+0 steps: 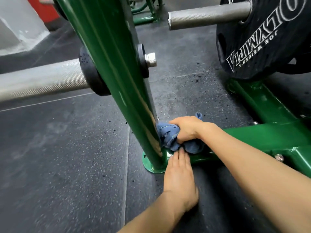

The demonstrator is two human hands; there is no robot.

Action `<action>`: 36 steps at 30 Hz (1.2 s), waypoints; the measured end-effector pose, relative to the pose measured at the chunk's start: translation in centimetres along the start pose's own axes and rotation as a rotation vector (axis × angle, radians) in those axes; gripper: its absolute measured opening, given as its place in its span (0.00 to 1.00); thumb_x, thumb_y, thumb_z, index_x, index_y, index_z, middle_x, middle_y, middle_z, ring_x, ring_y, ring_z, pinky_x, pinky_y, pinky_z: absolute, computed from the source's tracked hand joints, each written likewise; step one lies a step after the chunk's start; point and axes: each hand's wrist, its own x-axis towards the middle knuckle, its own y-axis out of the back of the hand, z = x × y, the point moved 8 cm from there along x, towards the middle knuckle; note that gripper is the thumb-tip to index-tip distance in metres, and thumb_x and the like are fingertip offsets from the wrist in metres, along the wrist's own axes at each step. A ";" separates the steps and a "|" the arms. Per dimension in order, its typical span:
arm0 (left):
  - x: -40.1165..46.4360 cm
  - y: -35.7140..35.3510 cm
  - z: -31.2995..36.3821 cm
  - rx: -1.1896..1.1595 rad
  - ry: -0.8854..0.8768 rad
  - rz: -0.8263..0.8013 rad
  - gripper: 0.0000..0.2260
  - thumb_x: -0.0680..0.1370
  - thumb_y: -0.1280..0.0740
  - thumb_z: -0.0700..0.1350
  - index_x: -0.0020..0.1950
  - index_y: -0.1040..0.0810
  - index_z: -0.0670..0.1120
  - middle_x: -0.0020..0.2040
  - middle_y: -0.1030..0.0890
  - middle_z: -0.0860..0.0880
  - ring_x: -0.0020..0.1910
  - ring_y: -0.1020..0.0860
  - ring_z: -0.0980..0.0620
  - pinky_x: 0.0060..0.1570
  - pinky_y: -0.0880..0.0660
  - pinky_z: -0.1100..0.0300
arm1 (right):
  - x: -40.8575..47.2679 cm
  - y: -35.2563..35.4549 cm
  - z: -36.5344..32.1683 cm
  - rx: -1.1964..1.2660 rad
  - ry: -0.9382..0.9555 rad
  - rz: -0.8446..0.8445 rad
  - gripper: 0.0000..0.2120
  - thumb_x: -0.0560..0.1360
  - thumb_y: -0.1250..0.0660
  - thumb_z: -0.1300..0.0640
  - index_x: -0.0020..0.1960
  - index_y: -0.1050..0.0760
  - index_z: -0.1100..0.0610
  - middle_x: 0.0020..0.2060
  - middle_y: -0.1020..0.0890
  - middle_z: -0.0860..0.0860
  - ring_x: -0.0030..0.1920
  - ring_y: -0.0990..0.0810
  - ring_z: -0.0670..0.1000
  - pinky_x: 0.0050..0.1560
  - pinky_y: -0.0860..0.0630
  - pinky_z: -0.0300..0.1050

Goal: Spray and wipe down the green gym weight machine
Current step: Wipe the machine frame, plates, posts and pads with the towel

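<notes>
A glossy green upright post of the weight machine slants down to a round foot plate on the floor. A green base beam runs right from it. My right hand grips a bunched blue cloth and presses it against the post's lower right side, just above the base. Below it, my left hand reaches in with straight fingers, their tips touching the beam and the cloth's lower edge. No spray bottle is in view.
A knurled steel peg sticks out left of the post, with a bolt on its right. Another steel peg carries a black weight plate at top right. Dark speckled rubber flooring lies around. A red object stands top left.
</notes>
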 end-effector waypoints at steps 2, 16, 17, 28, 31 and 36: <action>0.0 0.3 -0.5 -0.035 -0.002 -0.001 0.38 0.77 0.42 0.52 0.77 0.57 0.34 0.78 0.54 0.37 0.77 0.55 0.40 0.76 0.58 0.50 | -1.2 0.2 0.7 0.027 0.022 0.032 0.16 0.65 0.29 0.53 0.50 0.28 0.47 0.50 0.19 0.48 0.55 0.22 0.55 0.49 0.31 0.46; -2.7 -1.0 -1.3 0.001 -0.156 -0.118 0.35 0.79 0.41 0.45 0.78 0.58 0.38 0.78 0.61 0.41 0.78 0.59 0.44 0.76 0.50 0.51 | -11.8 -0.5 10.2 -0.058 -0.275 0.185 0.43 0.63 0.29 0.52 0.75 0.43 0.45 0.72 0.34 0.49 0.70 0.33 0.54 0.66 0.33 0.48; -3.1 -1.1 -1.4 0.007 -0.164 -0.127 0.34 0.79 0.42 0.45 0.78 0.58 0.38 0.78 0.61 0.40 0.78 0.59 0.44 0.76 0.50 0.51 | -12.4 -0.9 10.7 -0.079 -0.309 0.176 0.44 0.64 0.28 0.51 0.76 0.44 0.46 0.73 0.36 0.50 0.71 0.35 0.54 0.67 0.33 0.50; -5.3 -1.5 -3.2 -0.004 -0.109 -0.268 0.30 0.79 0.41 0.45 0.77 0.49 0.35 0.78 0.48 0.37 0.77 0.48 0.41 0.73 0.43 0.52 | -10.8 -4.6 -1.1 -0.468 0.000 0.235 0.44 0.50 0.22 0.53 0.66 0.27 0.51 0.64 0.24 0.55 0.59 0.22 0.61 0.52 0.24 0.57; -6.0 -1.6 -3.2 0.027 -0.094 -0.339 0.25 0.78 0.37 0.43 0.73 0.36 0.37 0.72 0.35 0.38 0.72 0.36 0.41 0.69 0.35 0.53 | -9.9 -6.0 -3.7 -0.555 0.050 0.182 0.49 0.42 0.20 0.52 0.64 0.26 0.51 0.63 0.23 0.56 0.58 0.22 0.62 0.52 0.24 0.60; -6.8 -0.2 -2.4 0.012 -0.141 -0.295 0.16 0.78 0.37 0.42 0.65 0.26 0.40 0.66 0.25 0.42 0.65 0.26 0.43 0.61 0.28 0.53 | -12.9 -6.0 -2.3 -0.723 0.219 0.217 0.20 0.73 0.43 0.53 0.63 0.25 0.46 0.65 0.24 0.54 0.61 0.22 0.61 0.56 0.26 0.62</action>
